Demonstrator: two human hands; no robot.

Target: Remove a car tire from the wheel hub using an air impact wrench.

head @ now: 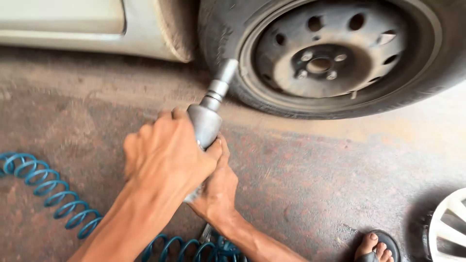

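Gripping: both hands clamp 1 grey pneumatic impact wrench (206, 123), held low above the concrete floor (310, 179), just left of and below the wheel.
Wrench axis: long axis runs from lower left to upper right; the socket (226, 71) at its tip points up toward the tyre (218, 29) and sits against or just in front of the sidewall, which of the 2 cannot be told.
Left hand: left hand (162, 157) wraps over the top of the wrench body, fingers curled shut around it.
Right hand: right hand (218, 187) closes on the handle underneath, touching the left hand.
Hose: blue coiled air hose (53, 194) trails from under the wrists to the left edge, lying on the floor.
Wheel: bare black steel rim (330, 53) with 4 lug nuts (320, 65) around the hub, well right of the socket tip.
Open room: bare floor stretches between the hands and the tyre's lower edge, and right toward the sandalled foot (376, 245).
Edges: pale car body (73, 24) closes the top left; a white wheel cover (449, 225) lies at the right edge.
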